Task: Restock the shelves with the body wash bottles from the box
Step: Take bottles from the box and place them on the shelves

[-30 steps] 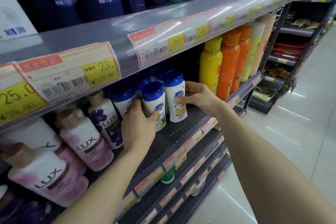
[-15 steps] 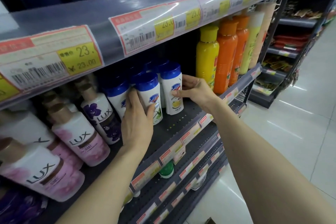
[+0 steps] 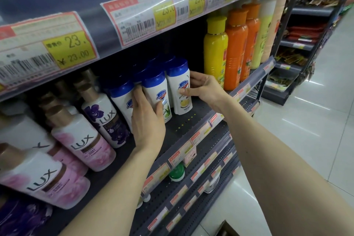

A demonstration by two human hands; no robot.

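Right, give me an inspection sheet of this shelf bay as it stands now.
Surface: dark perforated shelf, price tags along its edge.
Job's things: blue-capped bottles upright in rows; left hand grips the aloe bottle, right hand pinches the lemon bottle.
Clutter: nothing seen.
Fingers: both hands curled round bottles.
Cables: nothing seen.
Surroundings: LUX bottles left, yellow bottle and orange bottles right, tiled floor.
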